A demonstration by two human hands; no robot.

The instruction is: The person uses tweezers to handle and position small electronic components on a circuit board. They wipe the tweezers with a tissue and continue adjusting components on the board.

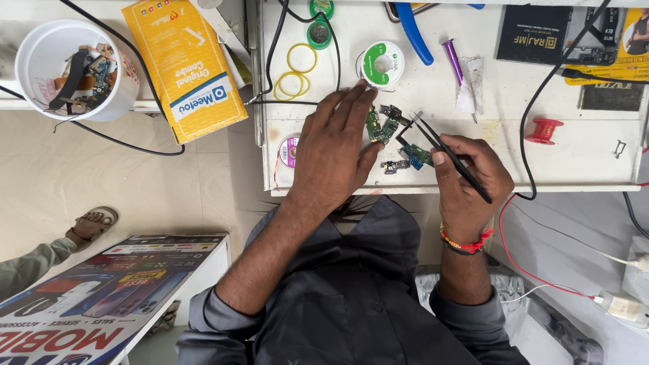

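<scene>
- A white bucket (pixel 76 67) with scrap parts and a yellow box (pixel 184 64) are on the far left, outside the left edge of the desk (pixel 574 159).
- Near the left edge of the desk lies a small tape roll (pixel 289 151), and further back two yellow rubber bands (pixel 297 71).
- The left hand (pixel 334 152) lies flat on the desk near the front edge. Its fingers (pixel 355 101) are stretched out and close together, they hold nothing, and the tips press beside a small green circuit board (pixel 380 126).
- A solder wire spool (pixel 382 64) stands just behind these fingertips.
- More small boards (pixel 409 159) lie between the two hands, near the front edge. They look loose and separated; I judge the sorting or repair is only in the middle, because no board is mounted into anything yet.
- The right hand (pixel 470 176) closes its fingers around black tweezers (pixel 446 152), whose tips point to the boards. I cannot tell if the tips grip something.
- A purple tool (pixel 453 59) and a red spool (pixel 543 130) lie further right.
</scene>
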